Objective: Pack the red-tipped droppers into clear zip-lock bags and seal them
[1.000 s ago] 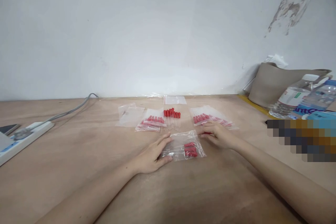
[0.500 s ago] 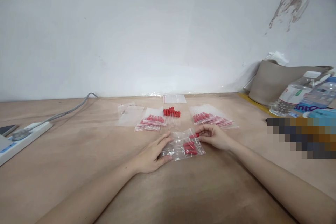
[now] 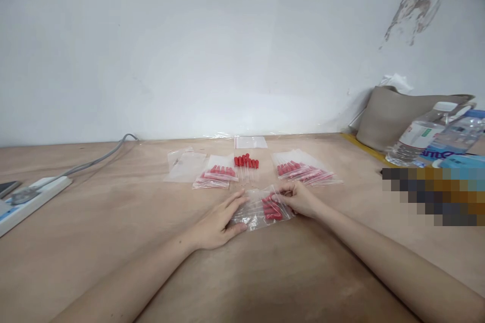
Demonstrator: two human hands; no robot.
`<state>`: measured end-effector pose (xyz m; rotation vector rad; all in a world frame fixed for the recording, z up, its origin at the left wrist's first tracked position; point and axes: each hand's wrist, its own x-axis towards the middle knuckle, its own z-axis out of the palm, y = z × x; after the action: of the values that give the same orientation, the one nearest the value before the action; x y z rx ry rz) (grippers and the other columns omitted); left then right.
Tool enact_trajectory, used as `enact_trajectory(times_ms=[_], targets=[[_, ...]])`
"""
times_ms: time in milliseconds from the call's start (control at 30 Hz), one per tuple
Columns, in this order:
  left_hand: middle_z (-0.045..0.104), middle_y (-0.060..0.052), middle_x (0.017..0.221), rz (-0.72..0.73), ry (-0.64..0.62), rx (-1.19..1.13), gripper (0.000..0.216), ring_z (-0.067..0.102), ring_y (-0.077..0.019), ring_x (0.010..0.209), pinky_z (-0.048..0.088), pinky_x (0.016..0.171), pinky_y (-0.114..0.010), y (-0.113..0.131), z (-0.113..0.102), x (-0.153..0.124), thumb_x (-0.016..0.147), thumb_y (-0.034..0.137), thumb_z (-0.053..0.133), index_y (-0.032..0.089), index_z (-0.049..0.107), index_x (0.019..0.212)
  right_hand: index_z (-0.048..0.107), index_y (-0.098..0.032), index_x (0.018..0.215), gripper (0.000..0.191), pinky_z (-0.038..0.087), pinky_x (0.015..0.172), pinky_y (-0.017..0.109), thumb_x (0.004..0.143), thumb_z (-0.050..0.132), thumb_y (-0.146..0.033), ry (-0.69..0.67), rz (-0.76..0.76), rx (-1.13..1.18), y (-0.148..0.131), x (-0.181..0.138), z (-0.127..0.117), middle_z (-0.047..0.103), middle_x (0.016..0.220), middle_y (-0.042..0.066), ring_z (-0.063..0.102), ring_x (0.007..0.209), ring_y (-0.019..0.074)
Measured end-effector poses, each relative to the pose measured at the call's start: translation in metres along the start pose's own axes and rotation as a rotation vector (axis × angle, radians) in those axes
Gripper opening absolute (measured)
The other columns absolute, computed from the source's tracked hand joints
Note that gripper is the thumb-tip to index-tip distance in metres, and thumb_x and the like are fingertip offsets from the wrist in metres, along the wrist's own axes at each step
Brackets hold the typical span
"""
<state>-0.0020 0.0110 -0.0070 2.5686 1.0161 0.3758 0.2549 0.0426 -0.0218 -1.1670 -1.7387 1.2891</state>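
Several red-bulbed droppers (image 3: 272,215) lie inside a clear plastic bag (image 3: 255,214), which rests on the counter (image 3: 113,242) between the person's two hands. The left hand (image 3: 217,223) is open, thumb and fingers spread apart, their tips resting on the bag's left end. The right hand (image 3: 303,199) is at the other end, fingers bent in beside the uppermost red bulb — whether they grip it or only push against it, I cannot tell.

Just beyond the bag, a group of loose droppers (image 3: 246,162) lies with red bulbs towards the wall (image 3: 189,50). Stacks of filled bags flank it: a left stack (image 3: 217,174) and a right stack (image 3: 306,171), fanned out. Further left are flat translucent bags (image 3: 185,167), and another flat bag (image 3: 250,142) lies near the wall.

At the far left — well apart from the hands — sits a white power strip (image 3: 53,186) with a grey cable (image 3: 109,155). Over on the right, a clear bottle (image 3: 416,139) leans before a grey-brown container (image 3: 392,118).
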Motion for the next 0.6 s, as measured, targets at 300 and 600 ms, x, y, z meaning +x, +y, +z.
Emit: enact_trajectory(times_ms=[300, 600], targets=[[0.019, -0.006, 0.143, 0.026, 0.012, -0.015, 0.051, 0.024, -0.0234, 0.129, 0.027, 0.103, -0.040, 0.000, 0.000, -0.001, 0.087, 0.037, 0.044, 0.024, 0.025, 0.133, 0.065, -0.013, 0.085, 0.035, 0.032, 0.037, 0.016, 0.064, 0.065, -0.041, -0.052, 0.103, 0.065, -0.004, -0.007, -0.006, 0.058, 0.054, -0.003, 0.039, 0.038, 0.0023], [0.022, -0.005, 0.142, 0.025, 0.024, -0.026, 0.046, 0.027, -0.0231, 0.127, 0.029, 0.102, -0.039, 0.001, 0.000, 0.000, 0.086, 0.035, 0.047, 0.024, 0.033, 0.128, 0.054, -0.017, 0.076, 0.014, 0.032, 0.034, 0.018, 0.068, 0.059, -0.027, 0.307, 0.122, -0.109, -0.017, 0.015, -0.017, 0.050, 0.047, -0.005, 0.044, 0.035, 0.0064]])
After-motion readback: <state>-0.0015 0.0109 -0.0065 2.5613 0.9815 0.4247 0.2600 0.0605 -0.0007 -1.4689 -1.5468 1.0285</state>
